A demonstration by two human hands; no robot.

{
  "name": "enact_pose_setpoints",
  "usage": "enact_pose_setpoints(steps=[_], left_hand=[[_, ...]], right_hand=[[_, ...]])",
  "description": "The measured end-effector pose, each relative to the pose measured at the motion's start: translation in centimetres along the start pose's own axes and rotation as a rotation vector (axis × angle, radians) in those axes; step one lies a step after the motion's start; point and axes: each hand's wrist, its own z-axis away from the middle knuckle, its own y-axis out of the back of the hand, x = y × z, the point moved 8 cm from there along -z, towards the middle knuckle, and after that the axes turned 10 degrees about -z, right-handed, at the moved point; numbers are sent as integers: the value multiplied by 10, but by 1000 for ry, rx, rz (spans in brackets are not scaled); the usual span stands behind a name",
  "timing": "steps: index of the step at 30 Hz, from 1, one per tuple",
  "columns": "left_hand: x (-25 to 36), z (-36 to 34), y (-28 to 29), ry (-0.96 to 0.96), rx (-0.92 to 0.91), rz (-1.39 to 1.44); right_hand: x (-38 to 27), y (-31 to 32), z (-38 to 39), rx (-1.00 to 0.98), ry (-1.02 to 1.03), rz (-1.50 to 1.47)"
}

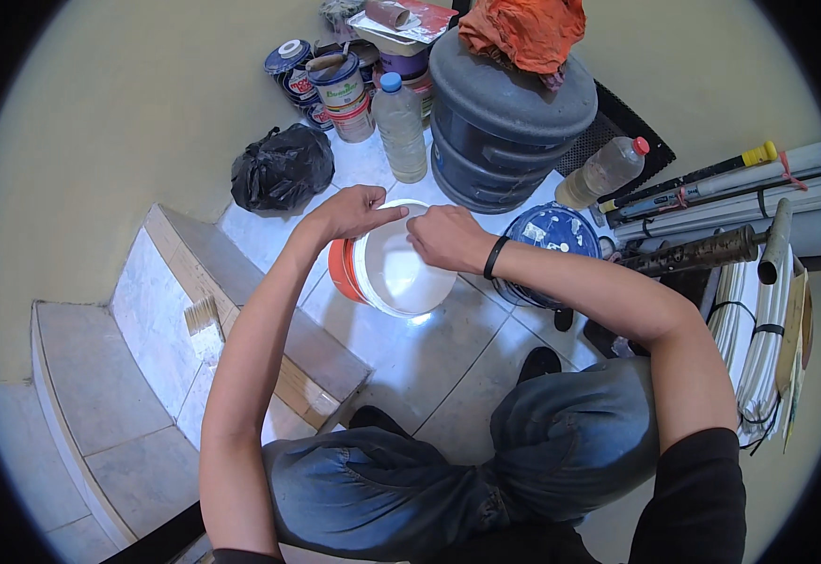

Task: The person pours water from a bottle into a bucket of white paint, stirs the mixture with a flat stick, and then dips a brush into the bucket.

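Observation:
A white bucket [401, 268] with an orange outer band stands between my feet, its mouth tilted toward me. My left hand [352, 212] is closed over the far left part of its rim, thumb reaching across the top. At the far right of the mouth, my right hand [446, 237] has its fingers curled together close to the left thumb. Whatever those right fingertips pinch is hidden. The bucket's inside looks white; I cannot tell whether it holds anything.
Behind stand a clear bottle [399, 130], paint cans [343, 99], a black bag [283, 167] and a dark drum [509, 122] topped by orange cloth [523, 33]. A blue-lidded pail [556, 230] sits right, near bundled poles [726, 202]. A brush [203, 322] lies on the left step.

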Motion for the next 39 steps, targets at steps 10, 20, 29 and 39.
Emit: enact_pose_setpoints(steps=[10, 20, 29, 39], left_hand=[[-2, 3, 1, 4, 11, 15], [1, 1, 0, 9, 7, 15], [4, 1, 2, -2, 15, 17], [3, -3, 1, -17, 29, -17]], right_hand=[[14, -21, 3, -220, -146, 53], [21, -27, 5, -328, -205, 60], [21, -32, 5, -364, -236, -15], [27, -41, 3, -374, -268, -195]])
